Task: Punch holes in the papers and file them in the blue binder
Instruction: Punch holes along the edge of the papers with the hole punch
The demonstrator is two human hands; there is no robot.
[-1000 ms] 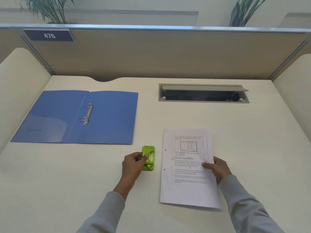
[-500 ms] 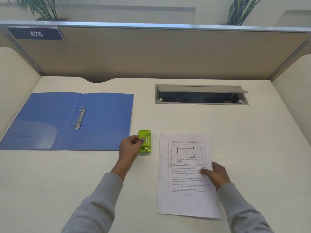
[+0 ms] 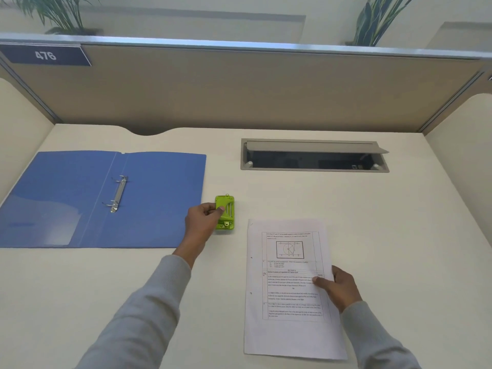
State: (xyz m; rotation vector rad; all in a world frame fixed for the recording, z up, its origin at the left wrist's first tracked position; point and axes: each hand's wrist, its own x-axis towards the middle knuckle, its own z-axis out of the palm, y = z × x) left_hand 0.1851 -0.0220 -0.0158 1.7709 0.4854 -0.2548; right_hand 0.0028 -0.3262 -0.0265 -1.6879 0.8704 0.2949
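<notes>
The blue binder (image 3: pixel 66 198) lies open and flat at the left of the desk, its metal rings (image 3: pixel 118 194) at the spine. A small green hole punch (image 3: pixel 226 213) sits just right of the binder's edge, and my left hand (image 3: pixel 203 221) grips its left side. A stack of printed papers (image 3: pixel 290 288) lies at the front right, with two punched holes along its left margin. My right hand (image 3: pixel 339 286) holds the papers' right edge, thumb on top.
A grey cable hatch (image 3: pixel 314 155) with a raised lid is set into the desk at the back right. A beige partition (image 3: pixel 239 89) closes the back, and low side panels flank the desk.
My left hand has slid the green hole punch away from me, up beside the binder's right edge. My right hand keeps its hold on the papers.
</notes>
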